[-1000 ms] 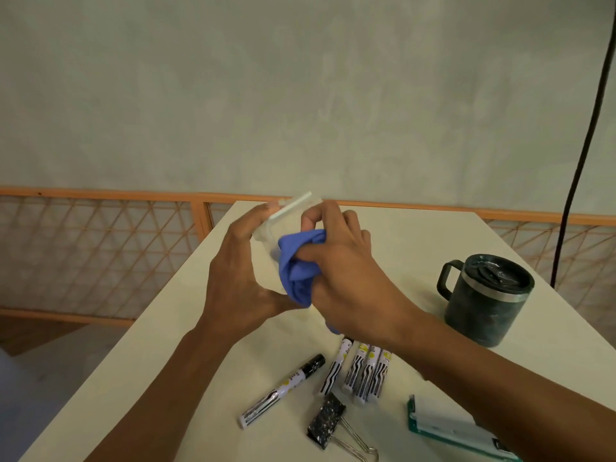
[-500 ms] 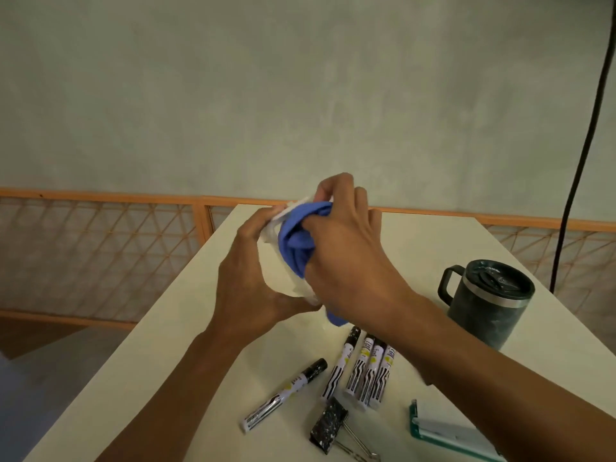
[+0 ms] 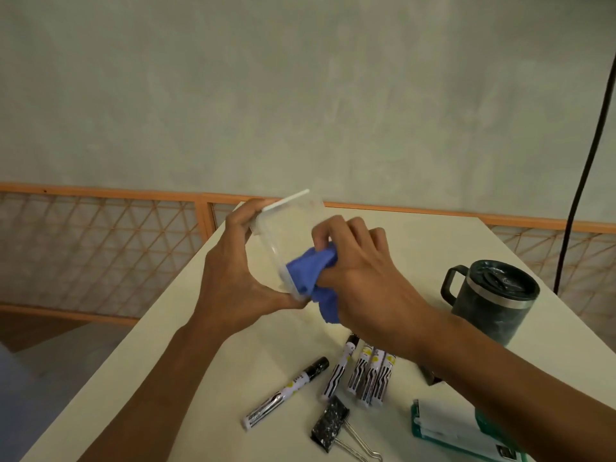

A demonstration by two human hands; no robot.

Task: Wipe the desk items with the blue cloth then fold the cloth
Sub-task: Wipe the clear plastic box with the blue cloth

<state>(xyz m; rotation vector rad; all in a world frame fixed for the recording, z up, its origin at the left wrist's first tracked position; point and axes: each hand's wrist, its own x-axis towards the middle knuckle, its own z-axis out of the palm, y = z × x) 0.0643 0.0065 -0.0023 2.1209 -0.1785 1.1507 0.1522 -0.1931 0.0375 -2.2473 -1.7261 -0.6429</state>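
My left hand (image 3: 233, 278) holds a clear plastic box (image 3: 288, 235) with a white rim, tilted above the cream desk (image 3: 160, 355). My right hand (image 3: 360, 275) grips the bunched blue cloth (image 3: 311, 278) and presses it against the lower end of the box. On the desk below lie several black-and-white markers (image 3: 365, 371), one of them (image 3: 286, 393) apart to the left. A speckled binder clip (image 3: 331, 428) lies near the front edge.
A dark lidded mug (image 3: 490, 303) with a handle stands at the right. A green-and-white item (image 3: 453, 428) lies at the front right, partly under my right forearm. An orange lattice railing (image 3: 100, 245) runs behind the desk, and a black cable (image 3: 586, 161) hangs at the far right.
My right hand has slid the cloth down from the upper end of the box to its lower end. The white rim at the top shows again.
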